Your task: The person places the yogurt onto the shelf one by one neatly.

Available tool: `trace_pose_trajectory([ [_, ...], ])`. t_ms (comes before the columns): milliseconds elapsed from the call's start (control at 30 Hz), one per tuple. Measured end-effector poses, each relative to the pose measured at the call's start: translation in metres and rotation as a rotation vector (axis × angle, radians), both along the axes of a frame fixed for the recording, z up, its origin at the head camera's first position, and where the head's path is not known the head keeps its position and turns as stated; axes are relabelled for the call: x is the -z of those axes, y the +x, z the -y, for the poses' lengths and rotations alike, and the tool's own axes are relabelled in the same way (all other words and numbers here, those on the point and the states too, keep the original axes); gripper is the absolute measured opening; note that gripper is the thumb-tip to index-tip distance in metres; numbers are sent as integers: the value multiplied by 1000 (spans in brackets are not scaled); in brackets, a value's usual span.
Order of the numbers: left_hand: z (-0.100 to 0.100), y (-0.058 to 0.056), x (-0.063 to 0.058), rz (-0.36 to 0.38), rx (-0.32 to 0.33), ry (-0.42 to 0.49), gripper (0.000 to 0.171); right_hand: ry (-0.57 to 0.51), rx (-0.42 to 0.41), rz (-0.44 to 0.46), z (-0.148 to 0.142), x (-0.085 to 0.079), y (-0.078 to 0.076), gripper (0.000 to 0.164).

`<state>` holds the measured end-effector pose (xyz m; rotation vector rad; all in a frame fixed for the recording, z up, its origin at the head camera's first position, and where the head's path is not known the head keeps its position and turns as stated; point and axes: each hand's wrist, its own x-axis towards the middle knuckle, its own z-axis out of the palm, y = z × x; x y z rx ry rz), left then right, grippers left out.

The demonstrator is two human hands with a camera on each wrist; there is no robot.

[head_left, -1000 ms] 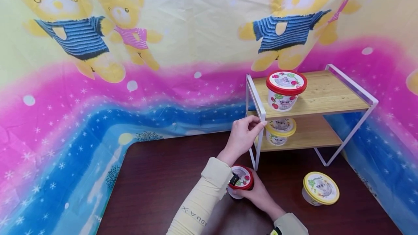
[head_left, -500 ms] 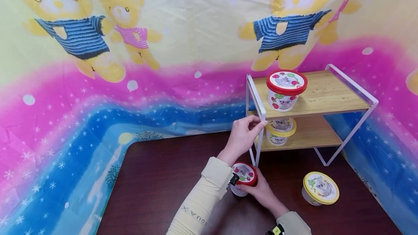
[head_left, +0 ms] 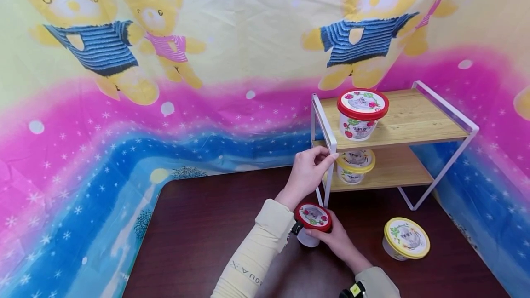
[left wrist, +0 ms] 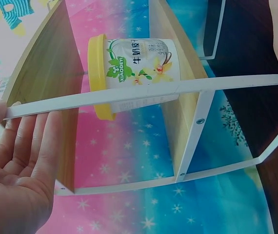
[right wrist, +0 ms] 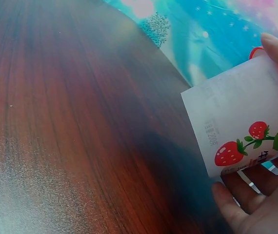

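A person's left hand point(head_left: 307, 169) reaches forward from a cream sleeve point(head_left: 244, 261), thumb and fingers pinched on the front-left post point(head_left: 329, 182) of a two-tier shelf rack point(head_left: 418, 116). Below the left wrist, the right hand point(head_left: 338, 240) angles in from the lower right, clamped around a red-lidded tub point(head_left: 313, 217), thumb across its near side. The tub points lid up, its lid-to-base axis near vertical, just beside the rack's left leg; it appears raised off the dark wooden table point(head_left: 198, 233).
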<state>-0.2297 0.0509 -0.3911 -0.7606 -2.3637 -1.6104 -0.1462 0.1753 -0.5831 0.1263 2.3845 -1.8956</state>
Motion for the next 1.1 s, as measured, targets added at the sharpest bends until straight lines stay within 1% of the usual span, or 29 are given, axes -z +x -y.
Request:
trace_pose_trajectory([
  [167, 0, 0, 0, -2, -2, -3, 22, 3, 3, 16, -1, 0, -1, 89],
  [400, 1, 1, 0, -4, 9, 1, 23, 1, 8, 28, -4, 2, -1, 97],
  [633, 1, 1, 0, -12, 11, 0, 22, 5, -15, -4, -6, 2, 1, 99],
  [733, 1, 1, 0, -8, 11, -1, 23, 10, -12, -18, -7, 0, 3, 98],
  [1100, 2, 0, 0, 5, 7, -1, 23, 10, 12, -4, -15, -10, 7, 98],
])
